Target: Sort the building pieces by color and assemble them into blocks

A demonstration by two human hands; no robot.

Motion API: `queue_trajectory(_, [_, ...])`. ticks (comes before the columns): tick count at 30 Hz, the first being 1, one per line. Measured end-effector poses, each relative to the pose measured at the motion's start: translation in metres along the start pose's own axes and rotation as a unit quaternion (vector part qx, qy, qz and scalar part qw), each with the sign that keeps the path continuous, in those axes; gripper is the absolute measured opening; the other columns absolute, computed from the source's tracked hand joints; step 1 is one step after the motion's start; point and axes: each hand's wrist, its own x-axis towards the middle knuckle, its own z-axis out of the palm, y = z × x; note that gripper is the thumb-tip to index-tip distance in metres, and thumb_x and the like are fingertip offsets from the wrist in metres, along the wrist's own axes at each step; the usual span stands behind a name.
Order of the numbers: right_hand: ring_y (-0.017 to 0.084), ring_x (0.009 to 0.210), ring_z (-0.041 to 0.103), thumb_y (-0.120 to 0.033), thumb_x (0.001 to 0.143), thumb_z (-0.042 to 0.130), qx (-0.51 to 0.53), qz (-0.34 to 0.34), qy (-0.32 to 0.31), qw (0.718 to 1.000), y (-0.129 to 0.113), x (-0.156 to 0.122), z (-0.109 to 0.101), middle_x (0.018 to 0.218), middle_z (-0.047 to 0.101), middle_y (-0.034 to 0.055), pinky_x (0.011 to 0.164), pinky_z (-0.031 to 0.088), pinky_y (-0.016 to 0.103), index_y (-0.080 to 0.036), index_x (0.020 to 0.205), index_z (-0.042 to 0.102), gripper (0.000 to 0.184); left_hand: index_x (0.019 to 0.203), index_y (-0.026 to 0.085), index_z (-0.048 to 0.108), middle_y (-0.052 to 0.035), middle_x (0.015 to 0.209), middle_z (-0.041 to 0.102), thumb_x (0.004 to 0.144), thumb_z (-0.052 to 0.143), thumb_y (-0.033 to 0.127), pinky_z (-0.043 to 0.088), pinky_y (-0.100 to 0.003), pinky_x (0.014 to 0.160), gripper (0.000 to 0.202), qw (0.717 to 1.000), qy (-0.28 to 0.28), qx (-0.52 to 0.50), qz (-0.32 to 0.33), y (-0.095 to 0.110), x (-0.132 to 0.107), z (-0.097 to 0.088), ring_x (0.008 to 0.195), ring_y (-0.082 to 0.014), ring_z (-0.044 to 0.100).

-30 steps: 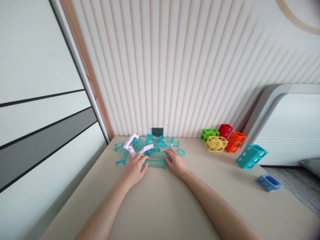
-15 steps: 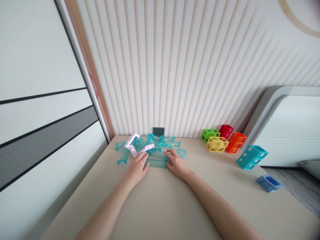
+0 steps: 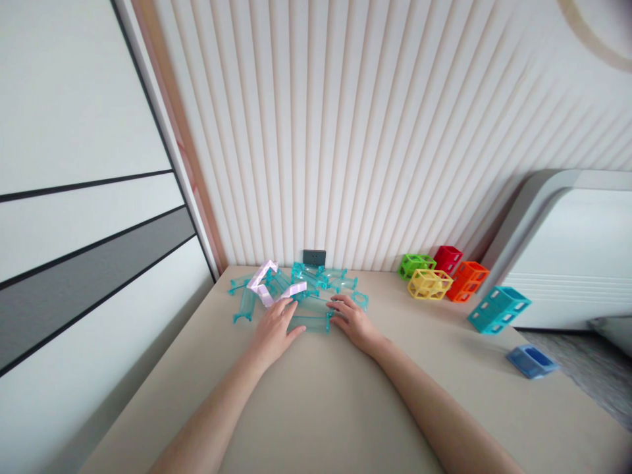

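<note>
Both of my hands rest at the near edge of a pile of clear teal plastic track pieces (image 3: 312, 272). My left hand (image 3: 275, 329) is open, its thumb spread from the fingers, at the left end of the nearest teal trough-shaped piece (image 3: 313, 324). A pale lilac zigzag piece (image 3: 261, 280) lies on the pile just beyond its fingertips. At the right end of the nearest piece is my right hand (image 3: 356, 322), fingers apart and slightly bent, touching or almost touching that end. A teal ring-shaped piece (image 3: 360, 301) lies just beyond the right hand.
To the right stand frame-like blocks: green (image 3: 417, 265), yellow (image 3: 429, 284), red (image 3: 448, 259), orange (image 3: 467, 281) and teal (image 3: 500, 309). A blue block (image 3: 532, 361) lies near the right table edge. Behind the pile, a dark socket (image 3: 315, 257) sits on the ribbed wall (image 3: 316, 131).
My left thumb has spread further to the right, over the nearest teal piece. The right hand has shifted only slightly, and the pieces look unchanged.
</note>
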Motion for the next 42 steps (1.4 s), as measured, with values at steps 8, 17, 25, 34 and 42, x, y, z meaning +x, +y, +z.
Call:
queue_trajectory(8, [0.023,0.114,0.063,-0.024,0.095,0.059,0.027,-0.016,-0.017,0.999,0.002,-0.003,-0.003,0.130,0.059,0.0123,0.098,0.053,0.039,-0.022,0.118,0.065,0.024,0.103,0.020,0.077,-0.0146,0.135,0.056,0.085,0.071,0.037,0.046,-0.052,0.110,0.025,0.999,-0.036,0.007,-0.020,0.011,0.000,-0.011,0.126,-0.0344,0.056])
queue_trajectory(17, [0.023,0.118,0.061,-0.024,0.096,0.056,0.033,-0.025,-0.005,0.999,-0.001,-0.003,-0.005,0.130,0.059,0.0123,0.101,0.051,0.040,-0.024,0.120,0.063,0.025,0.104,0.022,0.077,-0.0138,0.135,0.055,0.084,0.072,0.038,0.047,-0.052,0.109,0.026,0.999,-0.032,0.032,-0.023,0.015,0.001,-0.014,0.125,-0.0342,0.055])
queue_trajectory(25, [0.024,0.118,0.062,-0.026,0.097,0.052,0.022,-0.024,0.020,0.999,0.001,-0.003,-0.001,0.128,0.060,0.0138,0.102,0.051,0.042,-0.021,0.120,0.061,0.025,0.095,0.020,0.078,-0.0160,0.140,0.051,0.082,0.075,0.038,0.045,-0.054,0.111,0.023,0.998,-0.048,0.041,-0.019,0.019,0.002,-0.016,0.132,-0.0371,0.051])
queue_trajectory(34, [0.022,0.113,0.063,-0.024,0.099,0.048,0.029,-0.031,0.047,0.998,0.001,-0.003,0.000,0.124,0.061,0.0124,0.099,0.053,0.041,-0.022,0.121,0.059,0.024,0.092,0.020,0.077,-0.0136,0.146,0.047,0.079,0.077,0.035,0.042,-0.055,0.114,0.020,0.999,-0.022,0.014,-0.031,0.016,-0.001,-0.011,0.136,-0.0385,0.047])
queue_trajectory(42, [0.022,0.106,0.064,-0.025,0.099,0.045,0.030,-0.011,0.059,0.998,0.000,-0.002,-0.001,0.120,0.063,0.0124,0.096,0.053,0.041,-0.022,0.121,0.058,0.026,0.093,0.020,0.076,-0.0132,0.152,0.042,0.082,0.074,0.035,0.039,-0.054,0.116,0.019,0.999,-0.026,0.013,-0.025,0.015,-0.002,-0.008,0.140,-0.0382,0.043])
